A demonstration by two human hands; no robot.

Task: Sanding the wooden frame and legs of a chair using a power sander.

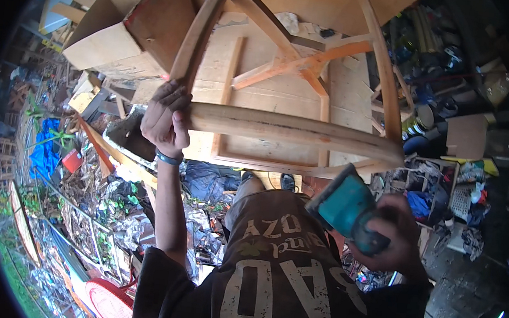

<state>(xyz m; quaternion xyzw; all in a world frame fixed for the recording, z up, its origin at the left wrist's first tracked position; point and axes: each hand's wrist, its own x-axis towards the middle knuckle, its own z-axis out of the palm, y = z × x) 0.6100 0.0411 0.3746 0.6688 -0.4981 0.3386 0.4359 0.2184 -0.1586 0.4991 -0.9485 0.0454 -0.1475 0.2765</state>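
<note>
A wooden chair frame (282,127) with curved rails and crossed braces rests over the workbench in front of me. My left hand (168,117) grips its near left corner, the fingers wrapped round the wood. In my right hand (395,234) is a teal electric sander (348,208), held by its dark rear grip. The sander is tilted, its flat dark pad turned up toward the near rail's right end. Whether the pad touches the wood I cannot tell. A dark band circles my left wrist.
A plywood workbench (255,150) with wooden strips lies under the frame. An open cardboard box (110,32) stands at the back left. Scrap and litter cover the ground at left, with a red round seat (107,304) low down. Crates of odds and ends (426,194) stand right.
</note>
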